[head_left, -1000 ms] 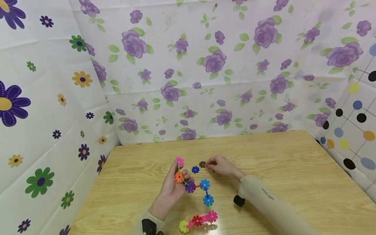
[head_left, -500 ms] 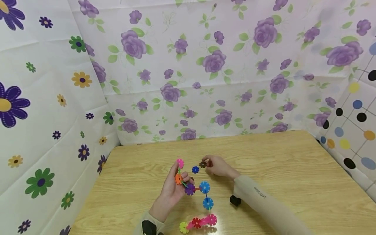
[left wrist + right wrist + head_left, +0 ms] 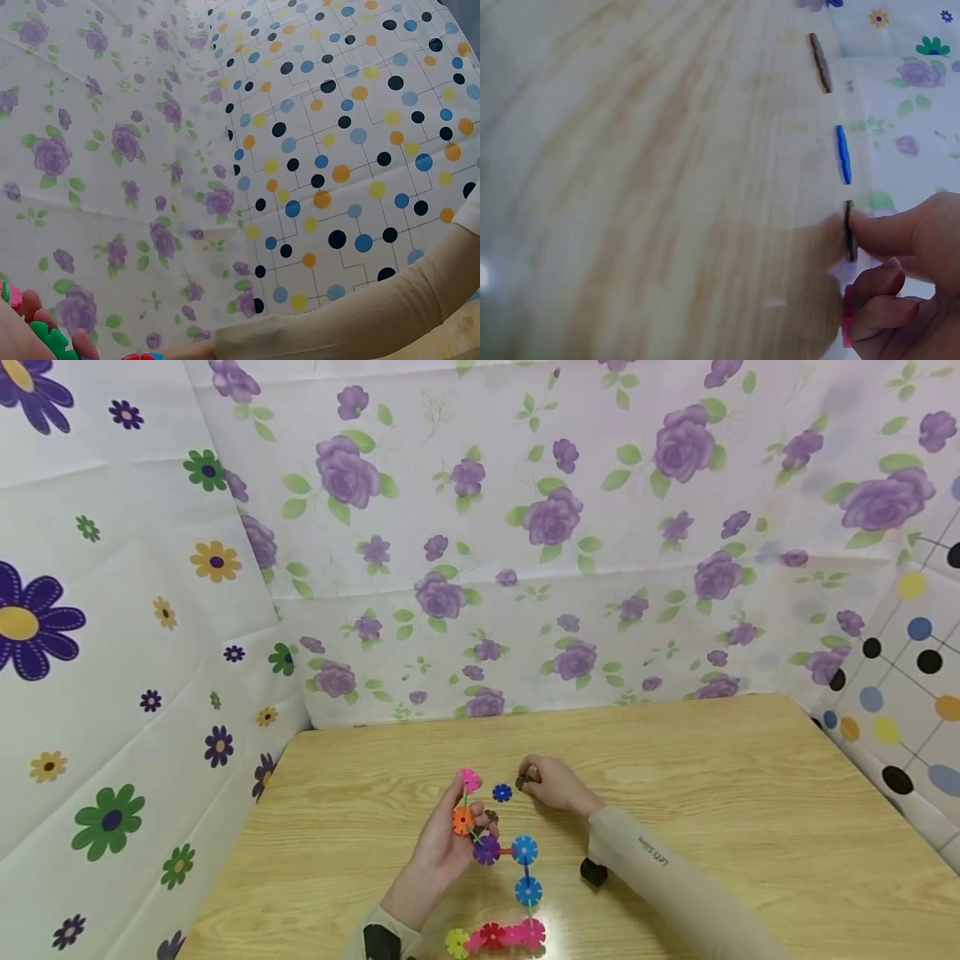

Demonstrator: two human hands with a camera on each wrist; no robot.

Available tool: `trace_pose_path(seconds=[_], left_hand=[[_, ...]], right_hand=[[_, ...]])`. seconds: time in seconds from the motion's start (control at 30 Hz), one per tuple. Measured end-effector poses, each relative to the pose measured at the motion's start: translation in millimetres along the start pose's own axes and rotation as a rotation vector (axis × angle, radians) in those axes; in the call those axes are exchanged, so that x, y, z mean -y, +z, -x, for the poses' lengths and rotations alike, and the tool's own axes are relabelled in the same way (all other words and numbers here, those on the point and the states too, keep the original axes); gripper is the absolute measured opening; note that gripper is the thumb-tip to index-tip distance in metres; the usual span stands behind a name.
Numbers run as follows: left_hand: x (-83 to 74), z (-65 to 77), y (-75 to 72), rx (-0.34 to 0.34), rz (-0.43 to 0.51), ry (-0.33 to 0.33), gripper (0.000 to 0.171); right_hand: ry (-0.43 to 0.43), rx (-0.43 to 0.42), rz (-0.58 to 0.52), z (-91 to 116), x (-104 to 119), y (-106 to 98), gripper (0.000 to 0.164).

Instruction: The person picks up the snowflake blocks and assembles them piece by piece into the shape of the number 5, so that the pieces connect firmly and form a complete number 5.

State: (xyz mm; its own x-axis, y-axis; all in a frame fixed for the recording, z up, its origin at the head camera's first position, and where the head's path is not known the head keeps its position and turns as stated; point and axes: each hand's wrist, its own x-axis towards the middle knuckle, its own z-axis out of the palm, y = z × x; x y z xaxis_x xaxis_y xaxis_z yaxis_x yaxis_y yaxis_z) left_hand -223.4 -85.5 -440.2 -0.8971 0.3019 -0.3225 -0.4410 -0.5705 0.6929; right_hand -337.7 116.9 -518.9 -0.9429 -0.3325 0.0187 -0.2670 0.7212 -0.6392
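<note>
My left hand [image 3: 437, 852] holds up a chain of notched plastic discs [image 3: 486, 850] in pink, orange, purple, light blue, red and yellow. Edge-on discs link some of them, and the chain hangs toward me, its yellow end [image 3: 457, 943] lowest. A green disc [image 3: 52, 341] of it shows by the left fingers in the left wrist view. Farther off, my right hand [image 3: 557, 785] pinches a brown disc [image 3: 524, 783] low at the table, with the thumb against it [image 3: 850, 231] in the right wrist view. Below the curled fingers there, a pink disc [image 3: 847, 316] is partly hidden.
A dark blue disc [image 3: 502, 793] lies on the wooden table [image 3: 675, 752] between the hands. Another brown disc [image 3: 491, 817] lies partly behind the left fingers. Flowered cloth [image 3: 480, 568] stands along the back and left, and dotted cloth [image 3: 900, 718] along the right.
My right fingers have come in over the brown disc, which now looks tilted and more covered. The left hand has kept its grip while the chain's lower part has dropped slightly toward me.
</note>
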Motion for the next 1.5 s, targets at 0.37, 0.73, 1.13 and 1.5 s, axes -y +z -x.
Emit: trace_pose_path(seconds=[0.37, 0.73, 1.13, 1.5], left_hand=[[2.8, -0.6, 2.0, 0.029, -0.067, 0.005, 0.036], [3.4, 1.7, 6.4, 0.049, -0.109, 0.007, 0.039], [3.8, 1.2, 7.4, 0.065, -0.143, 0.007, 0.022], [6.0, 1.6, 11.5, 0.057, -0.208, 0.016, 0.031]], right_hand=[[0.001, -0.026, -0.046, 2, -3, -3, 0.019], [-0.081, -0.146, -0.171, 20, 7, -20, 0.007], [-0.312, -0.245, -0.226, 45, 34, -41, 0.005], [-0.495, -0.322, -0.162, 63, 62, -50, 0.006]])
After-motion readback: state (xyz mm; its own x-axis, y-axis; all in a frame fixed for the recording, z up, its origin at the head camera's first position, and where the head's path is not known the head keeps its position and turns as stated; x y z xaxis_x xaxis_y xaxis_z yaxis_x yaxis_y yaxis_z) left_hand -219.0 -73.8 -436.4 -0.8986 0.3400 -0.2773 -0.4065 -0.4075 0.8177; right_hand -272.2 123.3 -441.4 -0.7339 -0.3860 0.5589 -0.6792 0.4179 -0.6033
